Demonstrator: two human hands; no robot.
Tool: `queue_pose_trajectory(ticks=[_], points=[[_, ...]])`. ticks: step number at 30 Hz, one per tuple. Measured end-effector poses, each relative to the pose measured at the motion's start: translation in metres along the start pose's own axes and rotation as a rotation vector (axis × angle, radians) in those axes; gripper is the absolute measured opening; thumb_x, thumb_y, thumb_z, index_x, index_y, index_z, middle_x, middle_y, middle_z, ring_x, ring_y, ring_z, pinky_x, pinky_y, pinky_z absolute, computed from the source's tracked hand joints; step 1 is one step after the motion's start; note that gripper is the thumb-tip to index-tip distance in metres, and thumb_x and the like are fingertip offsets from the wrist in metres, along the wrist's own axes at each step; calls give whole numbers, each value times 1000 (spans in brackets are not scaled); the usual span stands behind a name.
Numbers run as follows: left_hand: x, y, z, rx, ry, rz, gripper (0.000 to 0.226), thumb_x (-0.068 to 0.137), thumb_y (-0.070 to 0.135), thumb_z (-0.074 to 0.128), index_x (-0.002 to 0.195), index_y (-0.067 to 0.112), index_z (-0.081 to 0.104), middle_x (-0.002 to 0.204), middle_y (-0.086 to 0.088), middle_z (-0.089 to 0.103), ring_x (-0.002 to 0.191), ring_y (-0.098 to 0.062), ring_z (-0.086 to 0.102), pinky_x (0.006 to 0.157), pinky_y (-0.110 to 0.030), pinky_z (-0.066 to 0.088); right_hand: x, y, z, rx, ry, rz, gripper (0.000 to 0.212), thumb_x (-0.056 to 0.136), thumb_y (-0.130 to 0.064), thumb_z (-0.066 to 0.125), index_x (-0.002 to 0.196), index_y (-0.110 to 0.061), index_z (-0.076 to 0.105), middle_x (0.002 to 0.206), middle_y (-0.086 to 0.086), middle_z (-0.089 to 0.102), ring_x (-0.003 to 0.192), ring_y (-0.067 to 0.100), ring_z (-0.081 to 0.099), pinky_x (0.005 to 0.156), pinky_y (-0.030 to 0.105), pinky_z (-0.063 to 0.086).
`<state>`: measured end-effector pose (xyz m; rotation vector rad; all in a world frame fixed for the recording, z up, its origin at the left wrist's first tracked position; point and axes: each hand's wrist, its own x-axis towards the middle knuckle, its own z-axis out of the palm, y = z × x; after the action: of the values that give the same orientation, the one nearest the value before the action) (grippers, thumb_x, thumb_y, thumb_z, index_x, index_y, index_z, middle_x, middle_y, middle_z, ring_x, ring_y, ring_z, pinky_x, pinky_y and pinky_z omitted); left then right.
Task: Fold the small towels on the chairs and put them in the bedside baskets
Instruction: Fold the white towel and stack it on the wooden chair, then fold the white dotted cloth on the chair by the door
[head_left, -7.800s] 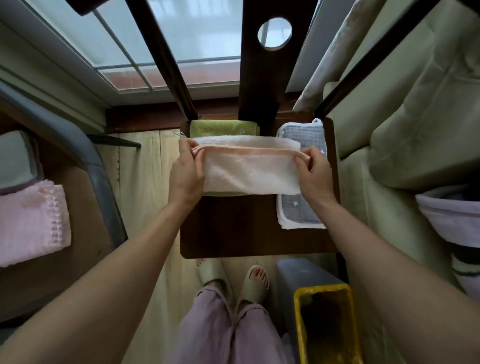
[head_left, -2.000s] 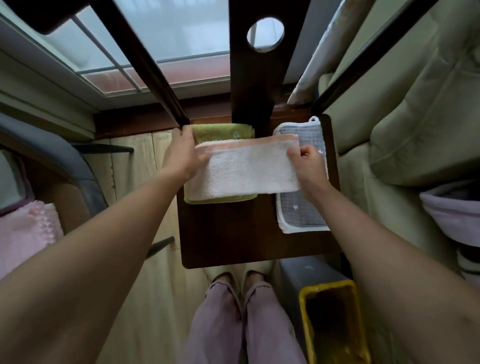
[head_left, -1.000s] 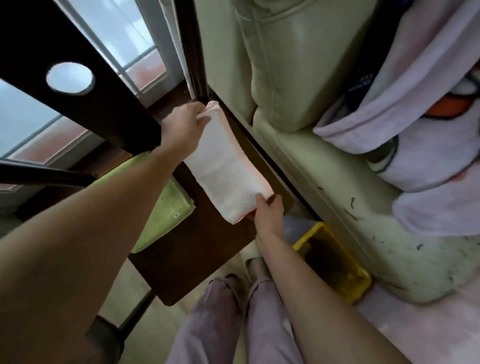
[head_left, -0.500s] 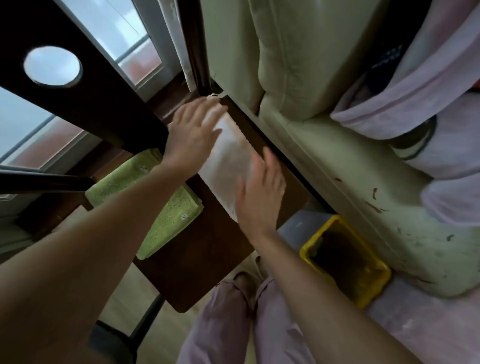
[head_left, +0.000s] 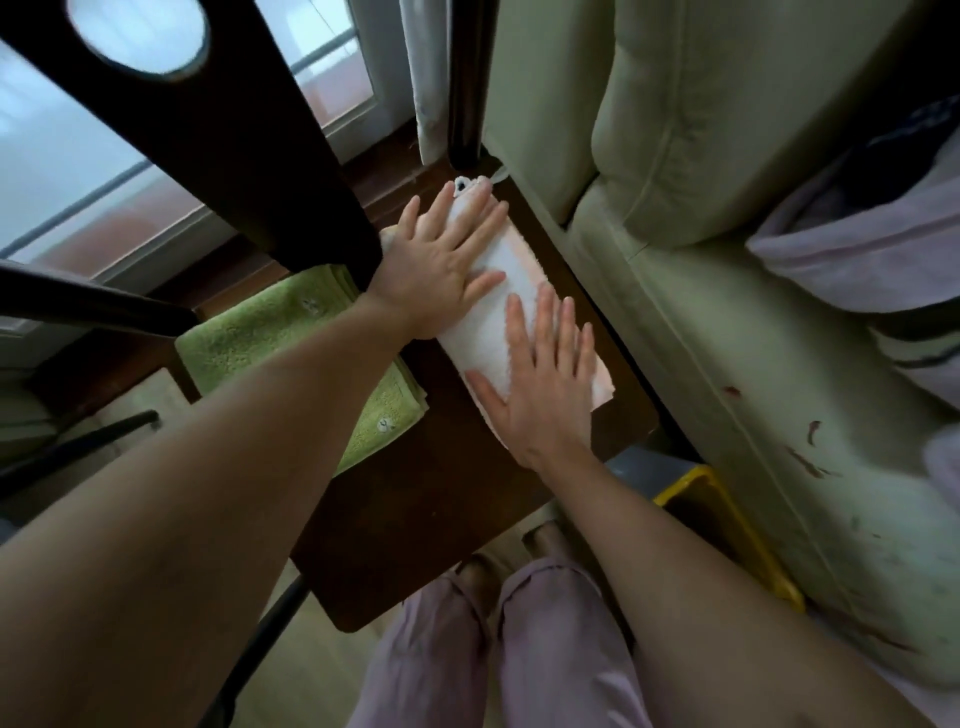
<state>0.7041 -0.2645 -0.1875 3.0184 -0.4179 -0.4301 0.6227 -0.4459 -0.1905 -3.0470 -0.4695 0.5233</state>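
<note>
Both palms flat, fingers straight, gripping nothing: my left hand (head_left: 436, 260) presses the far end of the pink-white towel (head_left: 511, 291), right hand (head_left: 540, 384) the near end, on the chair seat (head_left: 441, 499). Folding step, smoothing the strip. Next prob. another fold w/ pinched corners, then yellow basket (head_left: 727, 530) below-right of my right hand.

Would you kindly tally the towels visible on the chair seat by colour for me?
Pink-and-white towel, under both flat hands: 1
Green towel: 1
A white looped edge beneath the pink one may be another towel; cannot tell.
Total: 2
</note>
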Motion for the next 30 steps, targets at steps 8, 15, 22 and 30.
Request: queue_pose_trajectory(ticks=[8, 15, 22, 30], points=[[-89, 21, -102, -182, -181, -370, 40, 102, 42, 34, 129, 16, 50, 121, -6, 59, 108, -26, 58, 84, -39, 50, -2, 18, -109, 50, -511, -131, 57, 103, -45, 31, 150, -13, 25, 156, 14, 26, 139, 31, 32, 112, 42, 30], [-240, 35, -216, -433, -56, -847, 29, 98, 39, 44, 115, 22, 61, 109, -3, 68, 94, -24, 65, 77, -40, 56, -52, -46, -254, -51, -472, -518, 29, 100, -28, 42, 117, -10, 56, 116, 12, 62, 103, 32, 59, 72, 33, 40], [-426, 102, -288, -646, 151, -1257, 29, 99, 37, 46, 115, 20, 63, 111, -1, 66, 95, -18, 60, 76, -33, 49, -142, -163, -329, -236, -414, -1007, 28, 99, -28, 44, 114, -9, 59, 109, 11, 63, 100, 31, 61, 71, 34, 46], [-647, 218, -281, -781, 388, -1794, 35, 102, 31, 40, 120, 12, 63, 120, -9, 63, 108, -28, 58, 83, -32, 45, -344, -314, -320, -481, -341, -1609, 34, 101, -30, 43, 127, -11, 56, 124, 9, 59, 113, 30, 57, 90, 39, 48]])
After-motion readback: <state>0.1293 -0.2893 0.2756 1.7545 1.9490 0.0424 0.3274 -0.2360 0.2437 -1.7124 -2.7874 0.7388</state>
